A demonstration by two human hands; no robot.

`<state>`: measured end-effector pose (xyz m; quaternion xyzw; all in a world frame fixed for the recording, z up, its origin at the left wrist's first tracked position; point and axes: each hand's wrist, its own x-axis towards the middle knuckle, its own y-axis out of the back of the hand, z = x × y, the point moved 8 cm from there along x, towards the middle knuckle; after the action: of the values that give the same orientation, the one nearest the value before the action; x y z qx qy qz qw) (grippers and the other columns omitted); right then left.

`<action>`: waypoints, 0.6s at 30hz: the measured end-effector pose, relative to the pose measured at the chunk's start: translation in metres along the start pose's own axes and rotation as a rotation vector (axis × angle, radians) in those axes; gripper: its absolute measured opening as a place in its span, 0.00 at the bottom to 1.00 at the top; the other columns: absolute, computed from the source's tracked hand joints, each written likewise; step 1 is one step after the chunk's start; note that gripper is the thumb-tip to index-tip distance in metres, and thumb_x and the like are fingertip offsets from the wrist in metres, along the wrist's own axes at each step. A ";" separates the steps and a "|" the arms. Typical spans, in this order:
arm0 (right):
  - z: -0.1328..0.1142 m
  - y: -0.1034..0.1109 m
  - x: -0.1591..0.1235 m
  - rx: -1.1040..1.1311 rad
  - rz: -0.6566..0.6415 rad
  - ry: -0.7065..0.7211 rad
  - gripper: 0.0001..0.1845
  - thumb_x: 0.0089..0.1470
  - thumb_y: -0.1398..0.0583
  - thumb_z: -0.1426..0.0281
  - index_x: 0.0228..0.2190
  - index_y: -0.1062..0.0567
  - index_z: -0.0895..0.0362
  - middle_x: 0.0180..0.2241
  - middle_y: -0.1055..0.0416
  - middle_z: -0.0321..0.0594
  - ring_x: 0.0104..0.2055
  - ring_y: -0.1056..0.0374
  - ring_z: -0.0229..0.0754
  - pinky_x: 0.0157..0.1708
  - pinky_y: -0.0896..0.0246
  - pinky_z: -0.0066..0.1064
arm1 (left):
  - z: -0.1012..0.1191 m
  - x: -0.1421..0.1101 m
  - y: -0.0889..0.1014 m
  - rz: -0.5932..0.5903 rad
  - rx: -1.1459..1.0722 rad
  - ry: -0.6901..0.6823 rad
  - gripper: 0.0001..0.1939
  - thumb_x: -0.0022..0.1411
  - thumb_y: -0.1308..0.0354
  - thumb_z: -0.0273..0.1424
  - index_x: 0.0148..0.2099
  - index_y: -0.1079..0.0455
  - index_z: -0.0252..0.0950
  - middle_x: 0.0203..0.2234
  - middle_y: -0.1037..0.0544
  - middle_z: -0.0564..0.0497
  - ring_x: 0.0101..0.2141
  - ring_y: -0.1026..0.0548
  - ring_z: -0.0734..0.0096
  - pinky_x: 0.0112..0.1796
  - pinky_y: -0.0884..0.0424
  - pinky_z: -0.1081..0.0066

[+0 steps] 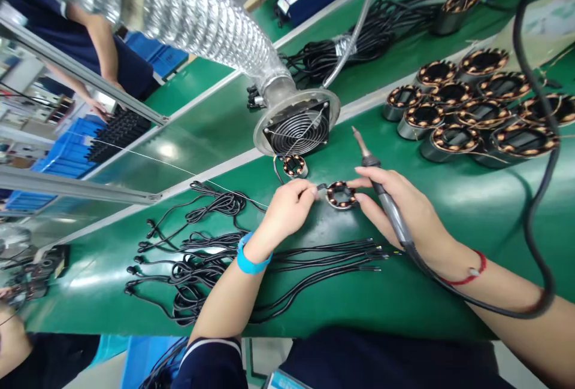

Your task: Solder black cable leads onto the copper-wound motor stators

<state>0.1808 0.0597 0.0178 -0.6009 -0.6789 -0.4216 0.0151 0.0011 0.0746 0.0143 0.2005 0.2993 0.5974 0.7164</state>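
Currently, the ring is on the near side of the fan, slightly to the fan's right, between the 2 hands. Left hand: fingertips appear pinched on a short dark lead at the ring's left edge. Right hand: wrapped around a soldering iron, with the thumb and 1 finger also touching the ring's right edge. The iron's tip points past the fan's right side, apart from the ring.

Handling: expect the ring to be stiff and fairly heavy for its size, being metal wound with copper wire. Its smooth outer wall may slip under fingertips. Treat the windings as fragile and the lead as flexible. Grip the outer wall at 2 opposite sides; do not lift by the lead. Assume the iron's tip is hot; heat cannot be seen.

Visibility: it cannot be told whether the ring rests on the table or is held just above it. The left fingers hide part of the lead, and its joint is too small to make out. To the right of the fan, the iron's cord crosses in front of the grouped rings, and the right edge cuts off the outermost.
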 end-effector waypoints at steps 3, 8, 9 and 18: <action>0.007 0.011 0.000 0.011 0.053 -0.018 0.20 0.62 0.42 0.72 0.55 0.31 0.52 0.39 0.21 0.39 0.44 0.24 0.47 0.41 0.27 0.39 | -0.007 0.002 0.032 0.185 0.133 0.057 0.09 0.66 0.49 0.28 0.39 0.27 0.35 0.33 0.22 0.50 0.37 0.25 0.67 0.41 0.32 0.69; 0.004 0.016 0.001 0.005 0.058 0.009 0.18 0.62 0.42 0.69 0.54 0.31 0.52 0.38 0.20 0.38 0.42 0.22 0.46 0.40 0.26 0.35 | -0.009 0.014 0.024 0.014 0.409 0.211 0.20 0.64 0.42 0.38 0.57 0.29 0.38 0.46 0.19 0.43 0.45 0.22 0.54 0.42 0.30 0.64; 0.002 0.016 0.002 -0.005 0.048 0.029 0.18 0.63 0.42 0.69 0.54 0.31 0.52 0.38 0.20 0.38 0.41 0.22 0.46 0.39 0.26 0.35 | -0.009 0.016 0.021 -0.030 0.444 0.239 0.20 0.63 0.42 0.37 0.56 0.28 0.38 0.47 0.19 0.42 0.46 0.22 0.53 0.43 0.30 0.63; -0.009 0.029 0.019 -0.020 0.109 0.073 0.14 0.61 0.42 0.59 0.49 0.29 0.39 0.29 0.20 0.32 0.25 0.24 0.52 0.14 0.32 0.40 | -0.043 0.009 0.081 0.014 0.390 0.324 0.10 0.61 0.39 0.29 0.44 0.20 0.35 0.35 0.16 0.47 0.36 0.20 0.63 0.36 0.29 0.71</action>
<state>0.1955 0.0674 0.0499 -0.6212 -0.6401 -0.4486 0.0569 -0.0862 0.0970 0.0335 0.2383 0.5185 0.5577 0.6027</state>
